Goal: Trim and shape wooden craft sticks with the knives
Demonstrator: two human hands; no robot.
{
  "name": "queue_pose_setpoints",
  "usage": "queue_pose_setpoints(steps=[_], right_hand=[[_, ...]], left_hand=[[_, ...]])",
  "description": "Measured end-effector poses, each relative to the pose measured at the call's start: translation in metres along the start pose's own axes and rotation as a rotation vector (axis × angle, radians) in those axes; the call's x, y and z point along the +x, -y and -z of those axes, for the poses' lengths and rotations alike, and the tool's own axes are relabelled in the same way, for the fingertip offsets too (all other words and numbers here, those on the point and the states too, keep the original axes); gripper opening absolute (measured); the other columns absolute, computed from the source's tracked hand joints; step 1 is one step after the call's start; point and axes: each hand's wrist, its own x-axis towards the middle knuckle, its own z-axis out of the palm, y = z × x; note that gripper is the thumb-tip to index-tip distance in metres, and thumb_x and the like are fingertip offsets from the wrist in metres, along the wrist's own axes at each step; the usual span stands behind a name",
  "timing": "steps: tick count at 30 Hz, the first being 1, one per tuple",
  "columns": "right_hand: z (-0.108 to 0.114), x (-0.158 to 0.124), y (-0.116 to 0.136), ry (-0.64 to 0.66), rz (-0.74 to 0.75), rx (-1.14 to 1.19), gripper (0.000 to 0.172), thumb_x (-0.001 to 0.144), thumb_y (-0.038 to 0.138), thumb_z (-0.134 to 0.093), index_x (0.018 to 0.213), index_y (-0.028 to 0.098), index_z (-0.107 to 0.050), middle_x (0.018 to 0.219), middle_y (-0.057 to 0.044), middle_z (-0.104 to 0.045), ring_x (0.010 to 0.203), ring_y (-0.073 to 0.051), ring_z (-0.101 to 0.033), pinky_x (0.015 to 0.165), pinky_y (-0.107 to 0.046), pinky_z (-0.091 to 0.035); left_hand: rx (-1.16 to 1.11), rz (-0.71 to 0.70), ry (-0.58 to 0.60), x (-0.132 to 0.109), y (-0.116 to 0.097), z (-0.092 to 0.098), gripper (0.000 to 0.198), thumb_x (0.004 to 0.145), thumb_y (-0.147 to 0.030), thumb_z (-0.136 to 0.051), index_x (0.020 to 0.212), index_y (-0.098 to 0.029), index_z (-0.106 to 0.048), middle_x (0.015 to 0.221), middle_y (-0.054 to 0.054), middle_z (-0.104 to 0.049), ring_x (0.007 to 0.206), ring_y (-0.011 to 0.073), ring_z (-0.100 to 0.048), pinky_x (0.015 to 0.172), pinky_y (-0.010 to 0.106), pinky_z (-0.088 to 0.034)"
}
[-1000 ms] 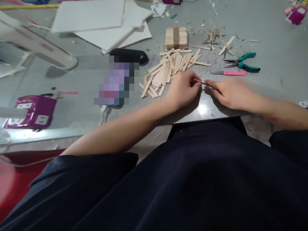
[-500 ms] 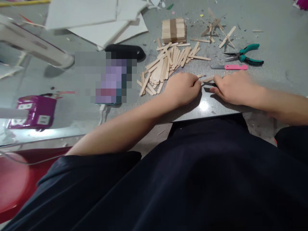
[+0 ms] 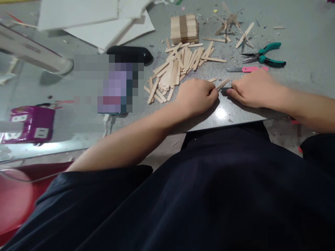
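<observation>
left fingers (image 3: 214,95) pinch wooden stick (image 3: 223,83) | right fingers (image 3: 231,92) grip blade (image 3: 224,90)

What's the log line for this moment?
left hand: holding wooden stick | right hand: holding dark blade | blade touching stick: unclear | pink-handled knife, pliers: on table

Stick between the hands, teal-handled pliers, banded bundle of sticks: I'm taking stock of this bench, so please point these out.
Stick (image 3: 223,84): head view, middle of its exposed length.
Teal-handled pliers (image 3: 260,56): head view, pivot.
Banded bundle of sticks (image 3: 184,28): head view, brown band.
</observation>
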Motion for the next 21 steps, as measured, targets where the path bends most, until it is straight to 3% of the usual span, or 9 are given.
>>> queue_pose_setpoints(steps=[10, 15, 21], right_hand=[[0.003, 0.002, 0.001, -0.008, 0.025, -0.015, 0.087, 0.134, 0.071, -0.026, 0.134, 0.015, -0.093, 0.13, -0.027, -0.094, 0.128, -0.046, -0.083, 0.11, -0.056, -0.055], [0.0, 0.003, 0.0, -0.043, 0.039, -0.083, 0.084, 0.136, 0.069, -0.03, 0.13, 0.014, -0.094, 0.124, -0.028, -0.095, 0.121, -0.045, -0.085, 0.101, -0.054, -0.054], [0.0, 0.005, 0.0, -0.022, 0.032, -0.029, 0.085, 0.133, 0.071, -0.029, 0.134, 0.017, -0.095, 0.129, -0.027, -0.095, 0.126, -0.049, -0.086, 0.105, -0.059, -0.058]], left_hand=[[0.035, -0.016, 0.016, -0.001, -0.003, 0.005, 0.035, 0.112, -0.041, -0.065, 0.081, -0.028, -0.073, 0.087, 0.013, -0.081, 0.109, 0.039, -0.082, 0.104, 0.048, -0.06], [0.047, -0.026, 0.037, 0.001, 0.0, 0.005, 0.033, 0.113, -0.041, -0.064, 0.087, -0.029, -0.078, 0.09, 0.013, -0.081, 0.113, 0.0384, -0.082, 0.107, 0.047, -0.059], [0.123, -0.023, 0.073, -0.001, -0.007, 0.011, 0.039, 0.118, -0.041, -0.055, 0.082, -0.029, -0.064, 0.096, 0.013, -0.083, 0.104, 0.0352, -0.078, 0.101, 0.046, -0.058]])
